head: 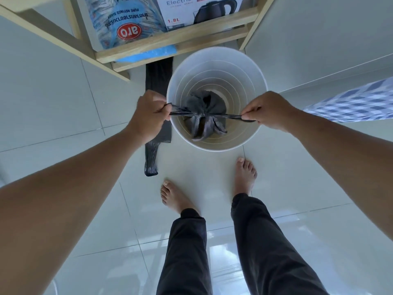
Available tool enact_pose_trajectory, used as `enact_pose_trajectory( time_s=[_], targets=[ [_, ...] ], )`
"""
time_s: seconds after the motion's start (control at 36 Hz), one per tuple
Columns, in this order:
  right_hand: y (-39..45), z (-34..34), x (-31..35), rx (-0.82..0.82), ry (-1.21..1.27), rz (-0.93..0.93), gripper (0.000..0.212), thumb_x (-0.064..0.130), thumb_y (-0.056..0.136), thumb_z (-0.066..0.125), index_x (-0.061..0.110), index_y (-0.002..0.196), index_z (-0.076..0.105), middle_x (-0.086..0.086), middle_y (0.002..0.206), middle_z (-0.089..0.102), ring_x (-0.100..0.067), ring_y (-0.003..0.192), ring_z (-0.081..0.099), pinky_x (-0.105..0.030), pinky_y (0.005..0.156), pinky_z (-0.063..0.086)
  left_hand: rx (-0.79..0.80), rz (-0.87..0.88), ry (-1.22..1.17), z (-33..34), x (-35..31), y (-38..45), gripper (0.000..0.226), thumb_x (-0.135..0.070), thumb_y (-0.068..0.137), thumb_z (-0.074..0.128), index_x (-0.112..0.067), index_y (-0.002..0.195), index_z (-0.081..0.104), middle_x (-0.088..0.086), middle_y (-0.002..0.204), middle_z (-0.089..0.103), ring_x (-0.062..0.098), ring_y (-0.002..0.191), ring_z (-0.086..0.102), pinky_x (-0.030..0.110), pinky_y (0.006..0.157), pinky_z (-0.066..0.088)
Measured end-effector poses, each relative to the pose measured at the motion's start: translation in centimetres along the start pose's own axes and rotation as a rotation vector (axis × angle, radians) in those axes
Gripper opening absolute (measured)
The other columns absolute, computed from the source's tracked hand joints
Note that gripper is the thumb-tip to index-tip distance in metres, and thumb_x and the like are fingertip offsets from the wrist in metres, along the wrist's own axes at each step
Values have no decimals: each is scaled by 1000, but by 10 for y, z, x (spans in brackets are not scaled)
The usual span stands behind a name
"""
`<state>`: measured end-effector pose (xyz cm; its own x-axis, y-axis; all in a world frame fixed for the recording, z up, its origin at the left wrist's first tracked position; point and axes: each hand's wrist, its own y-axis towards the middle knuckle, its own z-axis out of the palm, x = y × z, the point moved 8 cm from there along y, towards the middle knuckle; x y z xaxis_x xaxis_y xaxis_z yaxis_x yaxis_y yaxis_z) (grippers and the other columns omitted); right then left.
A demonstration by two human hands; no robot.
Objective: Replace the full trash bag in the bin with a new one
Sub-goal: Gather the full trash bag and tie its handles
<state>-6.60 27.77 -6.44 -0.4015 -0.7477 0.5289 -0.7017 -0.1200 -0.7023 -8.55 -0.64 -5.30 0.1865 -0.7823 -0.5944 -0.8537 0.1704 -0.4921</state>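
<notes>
A round white bin [214,60] stands on the tiled floor in front of my feet. Inside it sits a dark grey trash bag [205,116], its top gathered and knotted. Its two handles are stretched tight sideways across the bin's mouth. My left hand [148,116] is closed on the left handle over the bin's left rim. On the other side my right hand [268,111] pinches the right handle over the right rim. A flat, folded dark grey new bag [156,81] lies on the floor to the left of the bin, partly under my left hand.
A wooden shelf [170,41] stands just behind the bin, holding a blue sugar pack [125,22] and an electric kettle box [200,11]. White cabinet fronts [319,39] rise at the right. A blue checked cloth [350,103] hangs at the right edge. My bare feet [176,196] stand near the bin.
</notes>
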Motion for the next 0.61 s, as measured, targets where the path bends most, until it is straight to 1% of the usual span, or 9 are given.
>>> enact_pose_trajectory(
  time_s=[0.11, 0.17, 0.22, 0.28, 0.36, 0.42, 0.5, 0.56, 0.61],
  targets=[
    [-1, -16, -22, -52, -141, 34, 13, 13, 87, 69, 10, 95, 78, 17, 53, 59, 12, 49, 57, -16, 54, 37, 11, -195, -25, -5, 33, -6, 46, -17, 101, 50, -13, 56, 56, 3, 57, 47, 13, 50, 42, 24, 54, 28],
    [-4, -20, -34, -65, -186, 68, 13, 12, 88, 66, 8, 95, 77, 7, 60, 61, 1, 54, 62, -13, 48, 38, 33, -300, -64, -2, 44, -12, 38, -23, 103, 48, -7, 70, 59, 3, 63, 45, 15, 53, 41, 26, 52, 28],
    [-5, -20, -42, -69, -185, 91, 14, 12, 91, 62, 7, 93, 74, -9, 73, 66, -20, 64, 70, -9, 42, 41, 69, -398, -124, 1, 54, -15, 29, -24, 103, 49, -1, 91, 62, 5, 75, 52, 22, 68, 52, 26, 62, 38],
    [-6, -14, -45, -65, -150, 109, 16, 13, 93, 57, 7, 93, 71, -16, 88, 69, -34, 73, 72, -13, 47, 47, 58, -431, -395, 0, 53, -14, 24, -19, 101, 52, 0, 104, 66, 11, 99, 64, 31, 105, 62, 30, 89, 48],
    [-9, -4, -44, -64, 90, 161, 14, 19, 93, 58, 9, 95, 68, -13, 96, 65, -30, 85, 67, -44, 83, 58, 108, -357, -836, 0, 25, -15, 42, -20, 103, 45, -22, 71, 72, 14, 126, 62, 23, 130, 55, 43, 114, 35],
    [-11, 4, -37, -46, 306, 188, 11, 20, 93, 60, 11, 94, 66, -11, 100, 62, -27, 96, 62, -47, 94, 54, 205, -256, -974, 6, -5, -13, 46, -23, 102, 40, -23, 63, 65, 14, 130, 64, 17, 131, 55, 41, 117, 26],
    [-11, 10, -18, -72, 592, 194, 15, 20, 92, 56, 12, 94, 68, -7, 106, 64, -23, 110, 61, -44, 98, 53, 226, -243, -1025, 14, -32, -4, 56, -27, 105, 31, -21, 61, 64, 7, 94, 77, 20, 121, 63, 36, 116, 25],
    [-11, 14, -5, -84, 809, 178, 20, 18, 92, 50, 16, 93, 69, -2, 115, 69, -17, 110, 62, -41, 96, 53, 151, -280, -1088, 19, -42, 4, 54, -32, 106, 31, -21, 59, 53, -1, 53, 59, 25, 92, 74, 39, 109, 31],
    [-11, 18, 6, -68, 1073, 152, 21, 18, 92, 44, 17, 81, 62, -5, 120, 70, -15, 97, 63, -39, 89, 54, 70, -325, -1178, 23, -47, 8, 48, -38, 106, 34, -20, 63, 47, -4, 42, 40, 18, 51, 64, 40, 89, 47]
  ],
)
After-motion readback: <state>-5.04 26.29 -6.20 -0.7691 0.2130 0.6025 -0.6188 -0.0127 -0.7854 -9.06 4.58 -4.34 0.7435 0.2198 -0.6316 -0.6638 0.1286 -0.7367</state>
